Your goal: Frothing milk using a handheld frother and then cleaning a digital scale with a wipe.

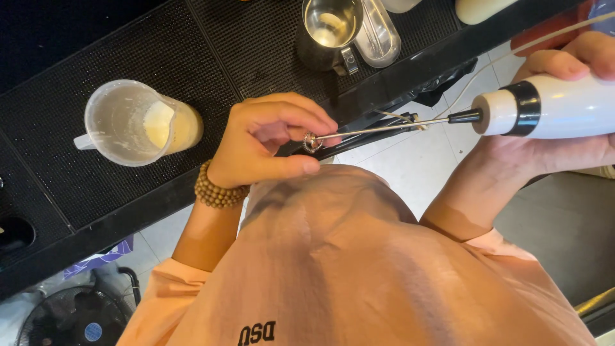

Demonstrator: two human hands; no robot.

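My right hand [564,96] grips the white body of a handheld milk frother [551,107], held level over my chest. Its thin metal shaft runs left to a small coil whisk [312,142]. My left hand [272,141], with a wooden bead bracelet at the wrist, pinches that whisk tip between thumb and fingers. On the black mat to the left stands a clear plastic measuring jug [131,122] holding a pale yellow liquid.
A black rubber bar mat [211,57] covers the counter. A steel pitcher [330,29] and a clear glass [378,35] stand at the top. A fan [77,317] sits on the tiled floor at the lower left.
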